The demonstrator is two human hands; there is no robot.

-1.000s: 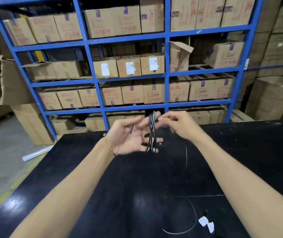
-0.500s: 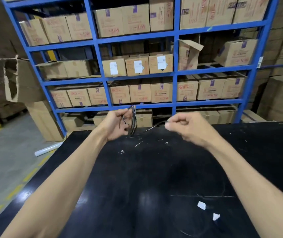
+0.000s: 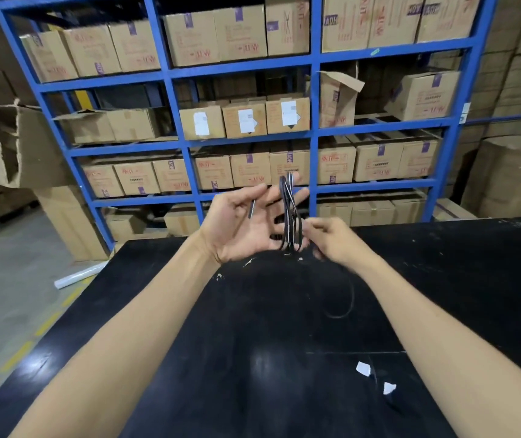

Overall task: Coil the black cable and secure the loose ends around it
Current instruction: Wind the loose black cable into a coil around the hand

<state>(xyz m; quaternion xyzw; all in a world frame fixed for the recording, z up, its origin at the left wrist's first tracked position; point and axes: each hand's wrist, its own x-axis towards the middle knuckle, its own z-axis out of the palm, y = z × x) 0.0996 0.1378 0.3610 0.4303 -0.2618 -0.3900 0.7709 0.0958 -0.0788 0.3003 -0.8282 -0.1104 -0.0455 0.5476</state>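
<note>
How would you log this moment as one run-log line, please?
step: coiling; left hand: black cable looped round it; right hand: pinches cable; tail: loose over table

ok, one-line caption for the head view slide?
Black cable looped round spread fingers of the left hand; right hand pinches the strand beside the coil, its tail trailing onto the black table.

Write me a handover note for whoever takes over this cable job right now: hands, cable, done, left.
Left hand: spread, carrying the black cable looped over its fingers; a short end shows by the thumb.
Right hand: pinches the strand beside the coil.
Loose tail: droops onto the black table.
Done: several loops wound.
Left: wind in the tail, then wrap the ends round the coil.
</note>
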